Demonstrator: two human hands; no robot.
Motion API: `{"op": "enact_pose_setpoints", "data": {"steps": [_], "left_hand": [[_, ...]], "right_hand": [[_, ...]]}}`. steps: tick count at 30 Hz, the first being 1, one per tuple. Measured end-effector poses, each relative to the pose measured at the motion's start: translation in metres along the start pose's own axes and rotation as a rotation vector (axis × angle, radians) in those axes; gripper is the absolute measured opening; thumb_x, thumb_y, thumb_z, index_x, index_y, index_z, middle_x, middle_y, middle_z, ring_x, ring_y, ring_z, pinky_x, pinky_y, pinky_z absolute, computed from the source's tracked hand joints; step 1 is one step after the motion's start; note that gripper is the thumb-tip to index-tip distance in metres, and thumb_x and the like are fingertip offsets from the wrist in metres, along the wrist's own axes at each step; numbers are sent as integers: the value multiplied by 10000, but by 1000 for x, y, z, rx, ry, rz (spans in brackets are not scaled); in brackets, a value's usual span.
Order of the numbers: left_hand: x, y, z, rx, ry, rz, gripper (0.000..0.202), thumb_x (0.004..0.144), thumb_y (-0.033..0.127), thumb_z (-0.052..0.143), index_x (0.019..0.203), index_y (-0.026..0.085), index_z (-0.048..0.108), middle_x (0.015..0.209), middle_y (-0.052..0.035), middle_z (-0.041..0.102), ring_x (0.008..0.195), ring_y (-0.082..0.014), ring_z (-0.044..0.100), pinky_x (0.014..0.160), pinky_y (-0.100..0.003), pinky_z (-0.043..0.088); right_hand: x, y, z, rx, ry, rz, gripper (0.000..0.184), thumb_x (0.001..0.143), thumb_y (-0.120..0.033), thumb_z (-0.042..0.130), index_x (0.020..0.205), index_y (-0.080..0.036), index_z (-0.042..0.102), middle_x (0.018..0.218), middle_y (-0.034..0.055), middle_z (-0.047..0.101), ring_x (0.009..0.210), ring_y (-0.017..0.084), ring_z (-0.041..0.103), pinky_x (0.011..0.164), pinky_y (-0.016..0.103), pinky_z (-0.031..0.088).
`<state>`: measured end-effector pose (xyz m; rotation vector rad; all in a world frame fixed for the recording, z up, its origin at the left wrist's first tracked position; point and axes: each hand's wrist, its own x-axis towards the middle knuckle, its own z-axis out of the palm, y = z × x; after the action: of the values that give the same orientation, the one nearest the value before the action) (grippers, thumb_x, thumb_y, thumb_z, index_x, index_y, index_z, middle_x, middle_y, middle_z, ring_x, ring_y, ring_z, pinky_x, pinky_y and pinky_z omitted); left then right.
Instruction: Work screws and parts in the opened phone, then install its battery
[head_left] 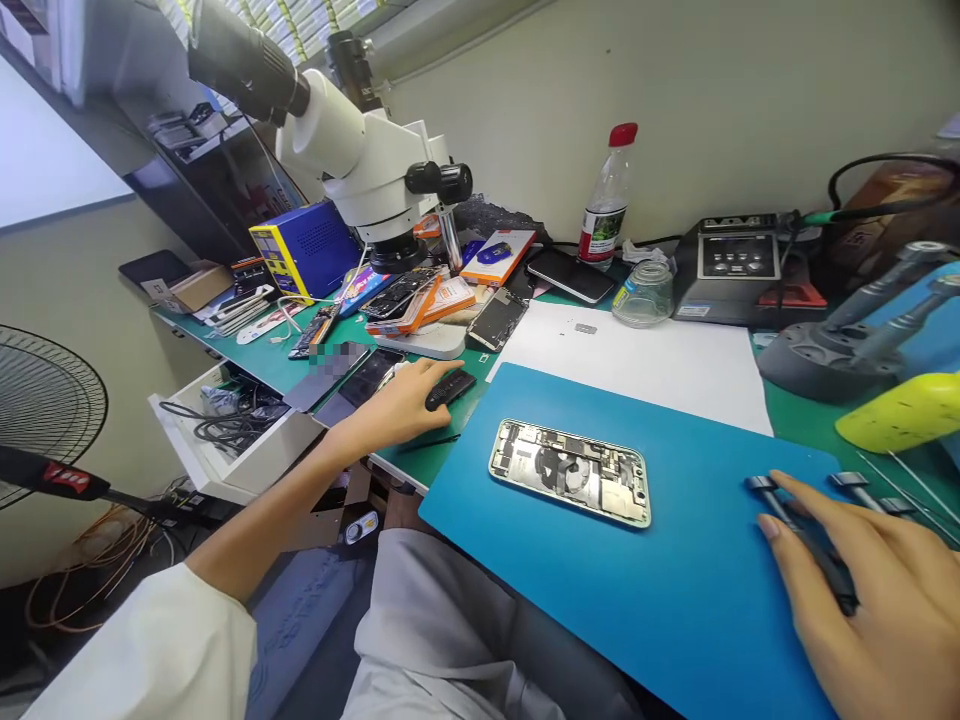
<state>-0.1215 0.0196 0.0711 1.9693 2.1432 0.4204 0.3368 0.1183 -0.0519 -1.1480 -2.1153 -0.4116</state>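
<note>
My left hand (405,402) reaches over the bench's left part. Its thumb and index finger are apart, on either side of a black ribbed oblong (451,389) whose kind I cannot make out. A phone with its screen off and inner parts bare (570,472) lies on the blue mat (637,620), between my two hands. At the mat's right side, my right hand (870,600) has thumb and fingers round a dark grey screwdriver (806,540) with a flat round cap. More capped screwdrivers (853,487) lie just beyond those fingers.
A microscope (360,160) rises over orange boxes (499,258) and phone parts. Behind the mat are white paper (645,360), a glass jar (645,295) and a bottle (604,205). A screwdriver stand (825,365) is at right. An open drawer (240,460) juts out at left.
</note>
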Motion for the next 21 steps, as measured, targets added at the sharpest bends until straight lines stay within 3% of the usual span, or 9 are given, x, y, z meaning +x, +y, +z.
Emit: {"op": "enact_pose_setpoints", "data": {"steps": [4,7,9,12,15,18,21], "left_hand": [[8,-4,-8,-30,-90,35,592,1073,342,718,1639,263,564,1695,-149,540,1399,-347,650,1219,-603,530],[17,-6,-15,-74,-187,95,659,960,230,684,1611,310,623,1722,-97,521,1404,-339,650,1232,-488,505],[23,-8,-20,-111,-240,107,655,892,217,709,1540,317,688,1630,-70,598,1307,-309,695,1143,-410,547],[33,-13,-30,-187,-277,78,589,849,248,805,1433,284,740,1463,-63,678,954,-203,718,907,-348,602],[39,-23,-42,-301,-249,24,485,862,334,903,1303,209,743,1221,-58,737,798,-151,657,727,-305,589],[37,-31,-55,-454,-164,-52,403,840,453,942,1068,212,713,912,-5,703,654,-137,616,555,-254,539],[23,-28,-59,-620,-13,-121,455,828,530,940,1001,238,637,778,39,628,588,-136,626,534,-267,584]], "right_hand": [[18,-33,-26,-86,-37,32,551,1151,-594,366,1474,-257,658,1268,110,740,1036,358,697,775,501,521],[25,-46,-36,-95,-69,57,517,1177,-554,364,1465,-238,656,1272,105,731,1086,345,693,763,471,515],[26,-48,-38,-91,-74,56,527,1185,-562,351,1472,-235,649,1269,107,728,1088,338,693,740,456,507],[25,-46,-39,-87,-75,62,527,1186,-572,345,1471,-245,645,1269,113,730,1078,330,697,723,445,498],[25,-45,-40,-86,-90,82,536,1183,-582,327,1469,-260,646,1268,113,737,1095,330,704,736,446,509],[29,-51,-42,-81,-91,94,581,1183,-613,295,1472,-255,650,1246,101,748,1094,329,710,749,447,521],[30,-56,-44,-84,-78,118,610,1187,-600,314,1519,-208,642,1240,113,757,1104,350,720,782,466,520]]}}
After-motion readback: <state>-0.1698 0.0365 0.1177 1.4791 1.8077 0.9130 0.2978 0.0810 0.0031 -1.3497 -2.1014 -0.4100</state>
